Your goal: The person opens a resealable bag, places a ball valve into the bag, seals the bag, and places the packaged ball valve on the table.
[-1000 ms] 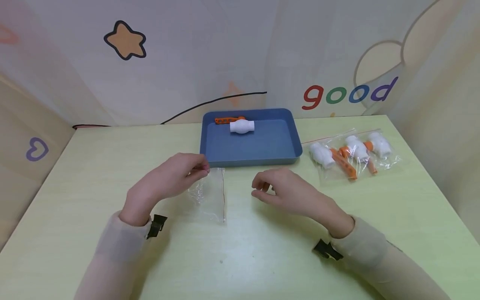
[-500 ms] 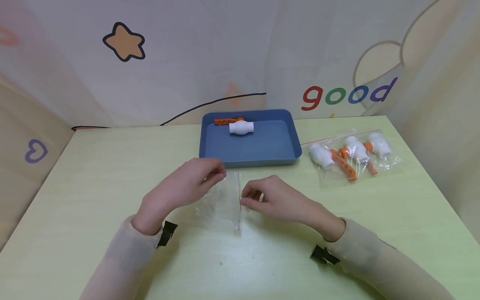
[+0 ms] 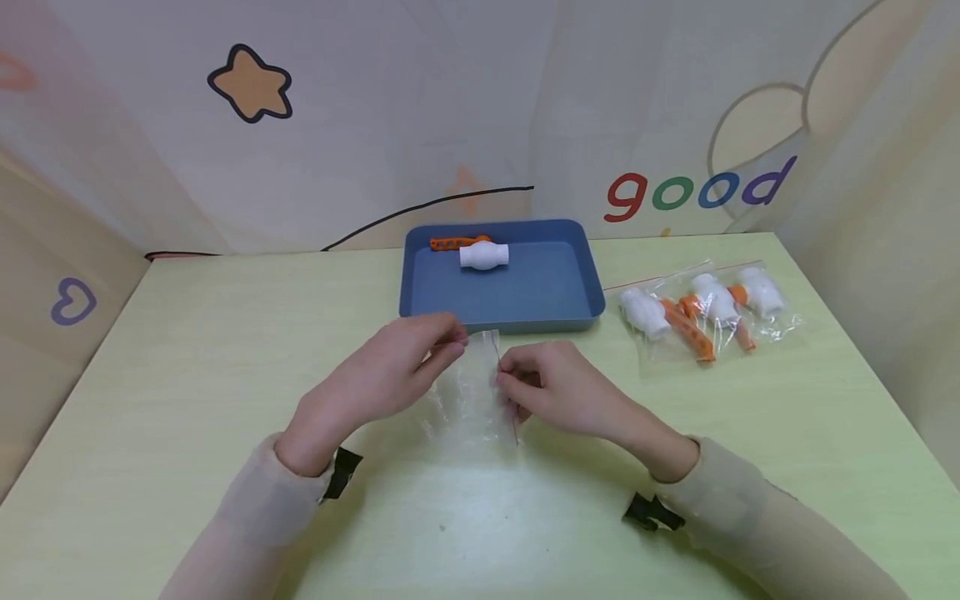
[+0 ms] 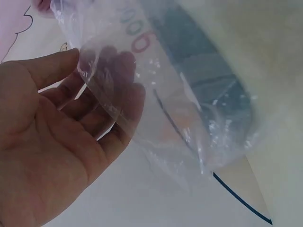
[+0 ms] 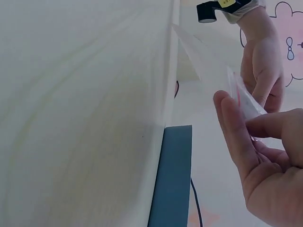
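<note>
A clear zip bag (image 3: 471,392) with a red line along its mouth hangs between the two hands, in front of the tray. My left hand (image 3: 393,367) pinches its far edge between thumb and fingers; the left wrist view shows the see-through film (image 4: 156,109) over the fingertips. At the red-lined mouth, my right hand (image 3: 562,383) pinches the bag between thumb and fingers, as the right wrist view also shows beside the red strip (image 5: 236,92). No object shows inside the bag.
Behind the hands stands a blue tray (image 3: 540,287) holding a white valve-like plastic body (image 3: 483,255) and an orange handle (image 3: 450,243). To the right lie several clear bags (image 3: 708,308) with white and orange parts. A printed curtain (image 3: 420,108) hangs behind the table (image 3: 225,333).
My left hand has carried the bag to the right and lifted it somewhat. The right hand, apart from it a second ago, has come to its mouth and taken hold.
</note>
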Tool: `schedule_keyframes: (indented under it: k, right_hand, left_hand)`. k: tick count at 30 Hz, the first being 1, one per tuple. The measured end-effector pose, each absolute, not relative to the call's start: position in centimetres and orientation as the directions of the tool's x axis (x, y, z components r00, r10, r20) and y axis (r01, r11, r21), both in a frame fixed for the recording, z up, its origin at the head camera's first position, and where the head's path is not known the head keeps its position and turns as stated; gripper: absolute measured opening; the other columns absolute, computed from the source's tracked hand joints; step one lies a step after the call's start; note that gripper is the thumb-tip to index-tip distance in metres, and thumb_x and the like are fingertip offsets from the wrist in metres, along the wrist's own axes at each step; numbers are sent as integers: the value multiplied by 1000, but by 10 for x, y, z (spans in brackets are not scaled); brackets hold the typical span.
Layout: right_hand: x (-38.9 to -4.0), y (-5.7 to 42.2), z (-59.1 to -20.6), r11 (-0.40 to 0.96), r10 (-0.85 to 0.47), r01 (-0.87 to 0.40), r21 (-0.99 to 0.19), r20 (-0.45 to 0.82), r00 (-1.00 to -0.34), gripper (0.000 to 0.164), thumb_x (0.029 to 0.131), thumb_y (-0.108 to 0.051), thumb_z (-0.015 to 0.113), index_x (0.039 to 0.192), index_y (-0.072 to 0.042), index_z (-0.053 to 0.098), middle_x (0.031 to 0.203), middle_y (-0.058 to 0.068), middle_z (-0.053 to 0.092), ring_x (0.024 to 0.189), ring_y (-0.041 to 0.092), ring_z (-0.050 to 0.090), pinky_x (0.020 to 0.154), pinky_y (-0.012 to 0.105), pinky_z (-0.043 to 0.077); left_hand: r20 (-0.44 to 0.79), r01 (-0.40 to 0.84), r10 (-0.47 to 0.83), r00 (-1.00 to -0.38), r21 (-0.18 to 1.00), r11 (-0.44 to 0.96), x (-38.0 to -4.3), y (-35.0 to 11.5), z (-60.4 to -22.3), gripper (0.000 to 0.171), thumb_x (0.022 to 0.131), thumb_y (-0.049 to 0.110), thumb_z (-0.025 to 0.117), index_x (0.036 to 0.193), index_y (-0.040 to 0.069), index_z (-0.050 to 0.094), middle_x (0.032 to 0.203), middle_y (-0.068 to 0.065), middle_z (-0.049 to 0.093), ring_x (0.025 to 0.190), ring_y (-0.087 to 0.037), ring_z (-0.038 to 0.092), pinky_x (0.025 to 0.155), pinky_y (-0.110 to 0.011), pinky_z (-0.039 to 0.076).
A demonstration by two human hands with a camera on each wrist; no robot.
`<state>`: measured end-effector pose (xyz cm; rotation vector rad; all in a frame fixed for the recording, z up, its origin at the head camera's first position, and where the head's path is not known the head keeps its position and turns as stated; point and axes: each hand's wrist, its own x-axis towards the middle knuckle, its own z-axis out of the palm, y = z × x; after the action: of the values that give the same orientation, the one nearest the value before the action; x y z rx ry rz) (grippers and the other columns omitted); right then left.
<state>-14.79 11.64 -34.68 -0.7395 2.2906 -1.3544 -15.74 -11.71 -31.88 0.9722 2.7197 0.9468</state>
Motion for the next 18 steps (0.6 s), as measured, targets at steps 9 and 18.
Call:
schedule_keyframes:
  k: [9,18]
  right_hand:
    - [-154,121,-340,287,-554,-140,-948,-45,-831,12,97,-9,58,95,1,65,81,13,65,69,24,68,63,39,57]
    - [-157,123,-333,250,-543,-111,-962,-44,-839,17,97,-10,58,100,6,64,84,14,67,72,27,68,65,37,57]
  left_hand:
    - [114,542,569,-814,501,675,-150,-117,-324,106,73,55,78,152,11,22,148,-7,26,135,-24,26,108,-47,24]
    - [59,584,618,-784,407,702,-144,-114,-332,141,58,51,89,154,18,-7,154,-14,14,141,-30,12,113,-52,8]
